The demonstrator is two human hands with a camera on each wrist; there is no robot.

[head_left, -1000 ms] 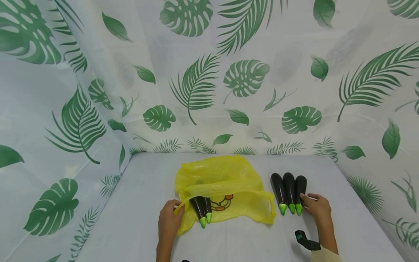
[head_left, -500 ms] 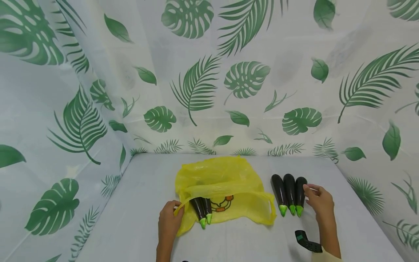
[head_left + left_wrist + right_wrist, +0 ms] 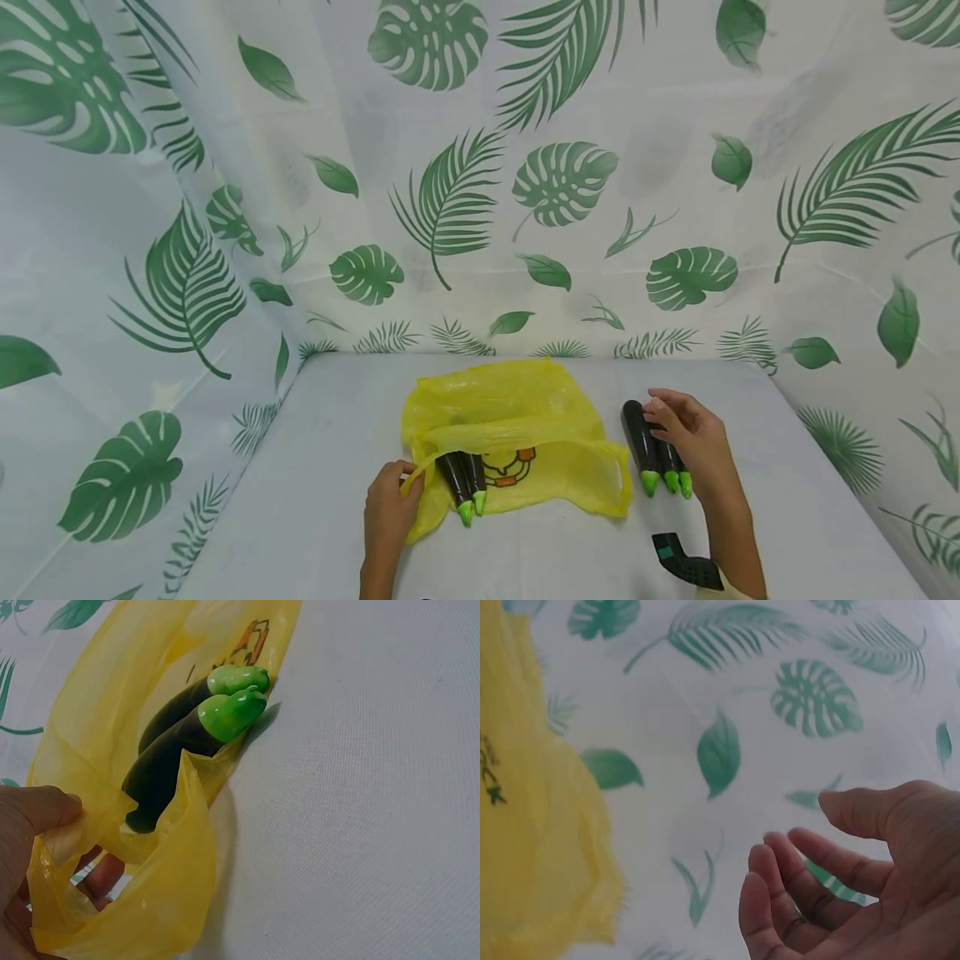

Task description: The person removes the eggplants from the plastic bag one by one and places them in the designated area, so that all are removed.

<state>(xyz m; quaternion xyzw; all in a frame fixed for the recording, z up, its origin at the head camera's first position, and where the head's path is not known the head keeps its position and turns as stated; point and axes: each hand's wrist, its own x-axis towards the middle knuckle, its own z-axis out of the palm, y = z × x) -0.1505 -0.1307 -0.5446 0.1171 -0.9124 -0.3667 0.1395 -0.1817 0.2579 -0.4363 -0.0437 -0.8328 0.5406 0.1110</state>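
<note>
A yellow plastic bag (image 3: pixel 502 396) lies flat in mid-table, its mouth toward me. My left hand (image 3: pixel 388 510) grips the handle at its left corner, and the thin film bunches between thumb and fingers (image 3: pixel 105 877) in the left wrist view. Two dark eggplants (image 3: pixel 161 776) with green stem ends poke out of the mouth. To the right of the bag, three more eggplants (image 3: pixel 639 437) lie side by side. Over them my right hand (image 3: pixel 696 442) hovers with relaxed fingers, covering much of the middle and right ones. Between its thumb and fingers (image 3: pixel 814 889) nothing shows.
A black curved device (image 3: pixel 686 567) sits at my right wrist. White cloth with green leaf prints (image 3: pixel 562 183) walls the table (image 3: pixel 322 417) at the back and both sides.
My right hand has moved from the right eggplant's side up and left, over the row. The left hand keeps its grip on the bag, which stays in place.
</note>
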